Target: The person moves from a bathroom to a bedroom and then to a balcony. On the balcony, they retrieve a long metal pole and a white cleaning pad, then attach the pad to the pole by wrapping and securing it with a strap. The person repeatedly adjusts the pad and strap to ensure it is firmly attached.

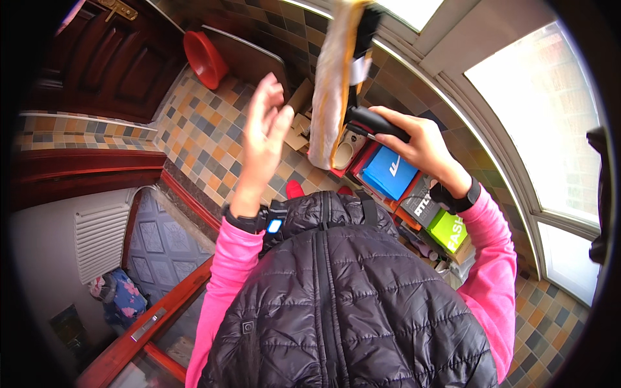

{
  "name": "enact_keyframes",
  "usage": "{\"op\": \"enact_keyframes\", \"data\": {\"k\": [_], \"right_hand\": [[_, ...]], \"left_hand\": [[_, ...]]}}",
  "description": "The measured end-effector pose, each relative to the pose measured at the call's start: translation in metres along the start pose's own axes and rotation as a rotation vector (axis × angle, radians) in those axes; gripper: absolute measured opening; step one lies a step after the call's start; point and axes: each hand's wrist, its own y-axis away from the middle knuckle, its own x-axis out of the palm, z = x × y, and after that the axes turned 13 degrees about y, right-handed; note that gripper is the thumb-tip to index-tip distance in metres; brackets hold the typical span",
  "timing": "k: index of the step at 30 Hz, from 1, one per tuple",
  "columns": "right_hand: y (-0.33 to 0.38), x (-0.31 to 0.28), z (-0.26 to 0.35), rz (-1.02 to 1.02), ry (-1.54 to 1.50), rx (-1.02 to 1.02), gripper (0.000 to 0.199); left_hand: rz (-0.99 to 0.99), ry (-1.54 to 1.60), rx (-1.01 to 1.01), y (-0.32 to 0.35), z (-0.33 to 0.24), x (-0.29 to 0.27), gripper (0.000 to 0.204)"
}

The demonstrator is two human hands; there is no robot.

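Note:
My right hand (424, 143) is wrapped round the short black handle of a window scrubber (328, 94). Its long head carries a fluffy whitish pad with yellow edging, held upright ahead of me and slightly blurred at the top. A black part lies along the head's right side. To the left of the pad, my left hand (261, 139) is raised with its fingers apart, holding nothing. The left hand does not touch the scrubber. Below the right hand a blue box (390, 171) sits among stacked boxes.
Along the window wall stand a dark grey box (420, 202) and a green box (447, 231). A bright window (537, 116) is at the right. A red basin (206, 61) leans at the far left, near a dark wooden door (123, 58). Tiled floor (200, 142) lies beyond my left hand.

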Motion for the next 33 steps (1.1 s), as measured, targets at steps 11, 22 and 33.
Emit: {"op": "enact_keyframes", "data": {"k": [11, 22, 33], "right_hand": [[0.015, 0.022, 0.027, -0.105, -0.614, 0.480, 0.056], [0.026, 0.043, 0.047, -0.261, -0.712, 0.485, 0.053], [0.027, 0.055, 0.050, -0.375, -0.757, 0.458, 0.050]], "left_hand": [[-0.259, 0.464, -0.400, 0.051, 0.044, -0.011, 0.049], [-0.345, 0.413, -0.309, 0.049, 0.025, -0.021, 0.048], [-0.322, 0.340, -0.150, 0.052, 0.003, -0.013, 0.053]]}}
